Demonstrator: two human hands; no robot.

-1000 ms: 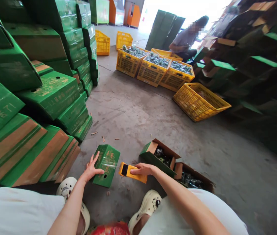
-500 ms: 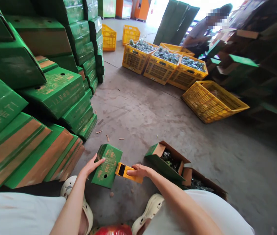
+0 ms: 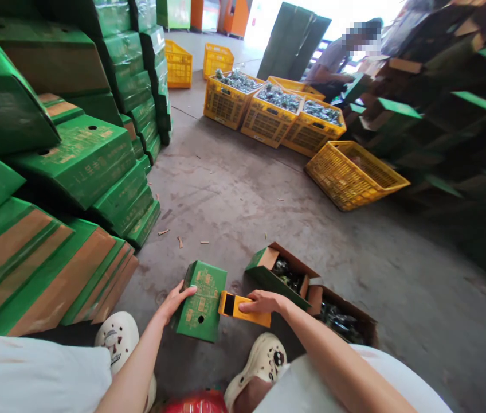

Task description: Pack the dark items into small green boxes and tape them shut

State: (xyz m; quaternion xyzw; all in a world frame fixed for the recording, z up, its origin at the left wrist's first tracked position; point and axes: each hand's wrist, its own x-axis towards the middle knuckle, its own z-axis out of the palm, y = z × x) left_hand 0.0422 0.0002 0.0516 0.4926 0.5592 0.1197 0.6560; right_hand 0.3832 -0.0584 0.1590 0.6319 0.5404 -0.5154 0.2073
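A closed green cardboard carton (image 3: pixel 202 298) with gold print and a round dark hole is tilted in front of me. My left hand (image 3: pixel 176 299) grips its left side, thumb on the top face and the other fingers mostly hidden behind the edge. In my right hand (image 3: pixel 262 302) is a flat orange-yellow tool (image 3: pixel 251 312) with a black patch; its exact kind is unclear. The tool's left end is close beside the carton's right edge; I cannot tell whether they touch. To the right, two open cartons (image 3: pixel 277 275) (image 3: pixel 346 321) hold dark, shiny wrapped items.
Stacked green cartons (image 3: pixel 92 155) line the left. Yellow crates (image 3: pixel 269 129) filled with shiny packets stand ahead, with a tilted crate (image 3: pixel 350 178) nearer. A person (image 3: pixel 329 63) sits behind them by more cartons. Something red (image 3: pixel 195 402) lies between my shoes (image 3: pixel 260 361).
The carton and the orange-yellow tool, still in my hands, have moved right and slightly down in view. The background has shifted left as the camera turned. My grips look the same.
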